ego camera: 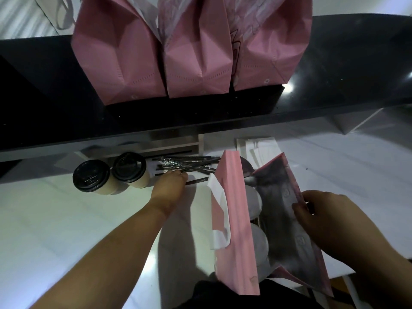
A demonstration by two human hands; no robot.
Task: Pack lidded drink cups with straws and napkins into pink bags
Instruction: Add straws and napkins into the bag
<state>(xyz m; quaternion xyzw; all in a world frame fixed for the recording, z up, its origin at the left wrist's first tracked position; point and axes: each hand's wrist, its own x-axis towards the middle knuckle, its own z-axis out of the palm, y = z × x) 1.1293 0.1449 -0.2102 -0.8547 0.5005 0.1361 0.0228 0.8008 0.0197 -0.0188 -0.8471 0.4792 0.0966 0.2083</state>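
- Leftmost, two pale paper cups with black lids (pixel 109 175) stand together on the white counter (pixel 55 219).
- Left hand (pixel 170 186), fingers curled onto the black wrapped straws (pixel 187 165).
- Open pink paper bag (pixel 236 230), lidded cups inside.
- Right hand (pixel 323 212) pinches its far wall.
- Behind, three pink bags (pixel 189 52) stand on a black ledge (pixel 334 74).

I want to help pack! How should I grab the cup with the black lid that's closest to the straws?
Hold the cup nearest the straws round its beige side, below the black lid. It stands upright. Come from the front: another lidded cup touches its left, the wrapped straws and left hand crowd its right.
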